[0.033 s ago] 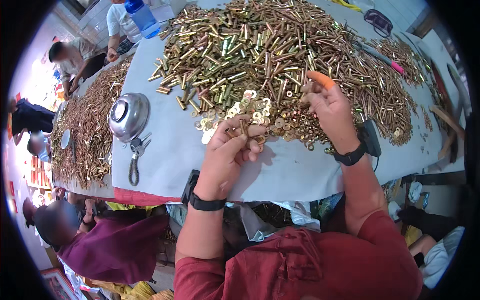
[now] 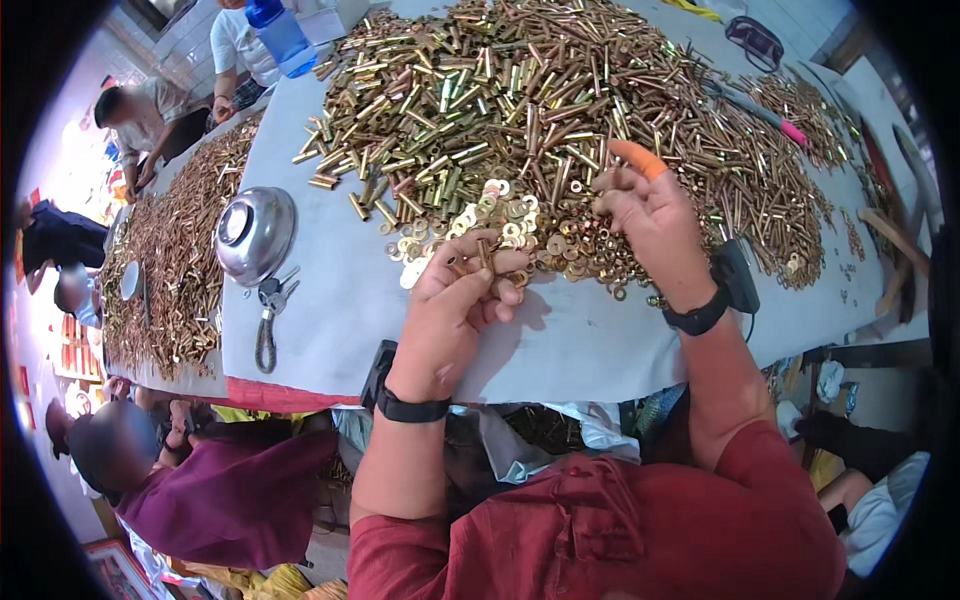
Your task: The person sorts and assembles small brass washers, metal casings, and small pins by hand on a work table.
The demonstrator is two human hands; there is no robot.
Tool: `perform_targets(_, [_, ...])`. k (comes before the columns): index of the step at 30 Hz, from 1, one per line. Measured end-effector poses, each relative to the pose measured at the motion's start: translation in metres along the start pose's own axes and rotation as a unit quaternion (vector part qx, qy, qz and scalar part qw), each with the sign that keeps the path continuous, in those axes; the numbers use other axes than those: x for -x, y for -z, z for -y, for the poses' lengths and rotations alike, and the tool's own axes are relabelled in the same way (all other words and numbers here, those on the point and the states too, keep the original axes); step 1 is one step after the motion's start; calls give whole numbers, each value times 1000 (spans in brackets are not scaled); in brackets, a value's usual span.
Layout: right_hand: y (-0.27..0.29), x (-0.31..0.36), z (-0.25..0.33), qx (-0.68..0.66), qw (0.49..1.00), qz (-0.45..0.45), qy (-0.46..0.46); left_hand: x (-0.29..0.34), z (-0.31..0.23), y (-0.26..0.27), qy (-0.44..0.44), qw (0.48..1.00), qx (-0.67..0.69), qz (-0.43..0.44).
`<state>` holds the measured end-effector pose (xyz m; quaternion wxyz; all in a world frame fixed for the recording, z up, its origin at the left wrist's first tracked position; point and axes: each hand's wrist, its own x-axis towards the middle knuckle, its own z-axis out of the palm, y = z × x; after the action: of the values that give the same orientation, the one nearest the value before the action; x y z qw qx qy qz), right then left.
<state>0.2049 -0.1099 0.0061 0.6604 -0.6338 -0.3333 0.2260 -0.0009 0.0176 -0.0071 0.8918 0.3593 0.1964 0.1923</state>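
My left hand (image 2: 450, 300) is closed round brass-coloured metal sleeves (image 2: 486, 256). One stands up between thumb and fingers, and the end of another shows beside it. Just beyond that hand lie flat washers (image 2: 515, 225), some pale and some golden. My right hand (image 2: 645, 215) is raised over a heap of small nuts (image 2: 600, 240), its thumb and fingers drawn together. An orange finger cot (image 2: 640, 158) covers its index finger, which points left. Whatever the right fingertips may hold is too small to make out. Behind both hands spreads a big pile of metal sleeves (image 2: 500, 110).
Left on the grey tabletop (image 2: 340, 300) are an upturned steel bowl (image 2: 262, 235) and keys on a braided strap (image 2: 266, 335). A pink-tipped rod (image 2: 790, 132) lies in the pile at right. A blue bottle (image 2: 282, 38) stands far left. Other people sit along the left side.
The view has shifted very slightly. My right hand has moved a touch to the left over the nuts; my left hand keeps its hold.
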Motion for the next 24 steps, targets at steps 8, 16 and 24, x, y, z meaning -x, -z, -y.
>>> perform_targets(8, [-55, 49, 9, 249, 948, 104, 170, 9, 17, -24, 8, 990, -137, -45])
perform_targets(16, [14, 10, 17, 563, 809, 73, 149, 6, 10, -11, -45, 995, -67, -54])
perform_targets(24, [18, 3, 10, 423, 886, 0, 188, 3, 7, -13, -10, 997, -63, -31])
